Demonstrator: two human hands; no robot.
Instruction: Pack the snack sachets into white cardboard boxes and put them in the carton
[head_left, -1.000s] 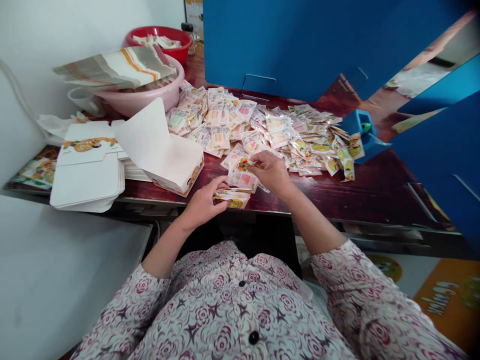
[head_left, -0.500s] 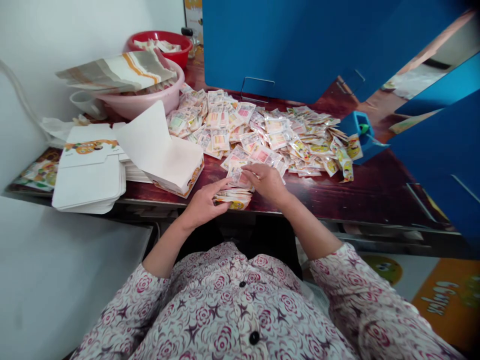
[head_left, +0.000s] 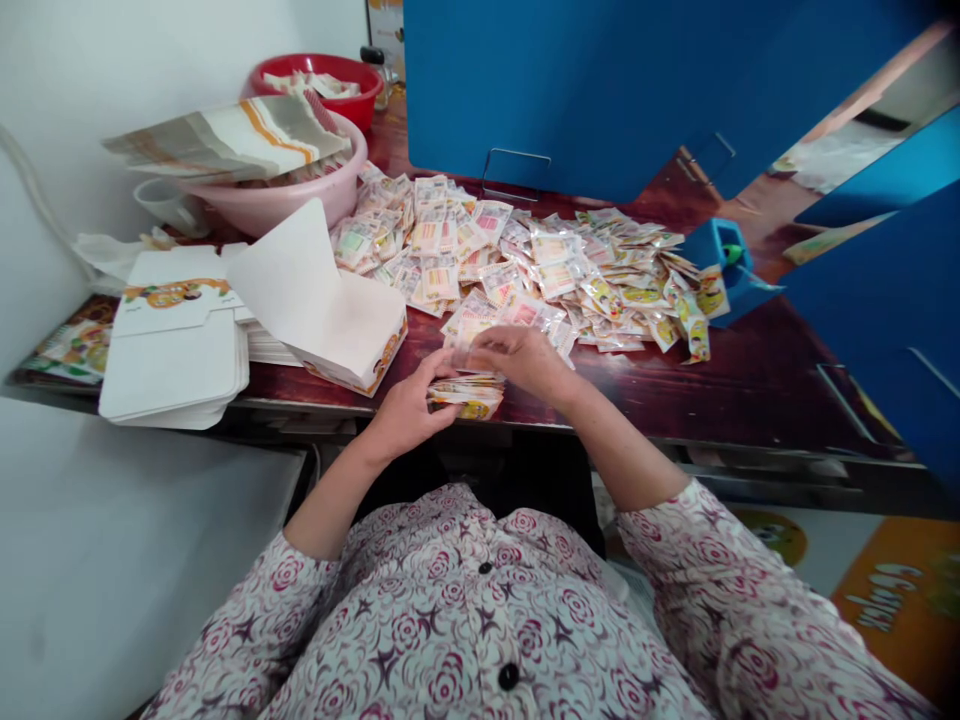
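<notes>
Two hands work a small sachet stack at the counter's front edge

The stack sits close to the body, within easy reach of both forearms, with the loose sachet pile just behind it on the dark red counter. The left hand curls loosely beside the stack, holding nothing visible. The half-closed right hand reaches across, its fingers over a clear sachet; blur hides whether they pinch it. A folded white carton stands just left of them.
</notes>
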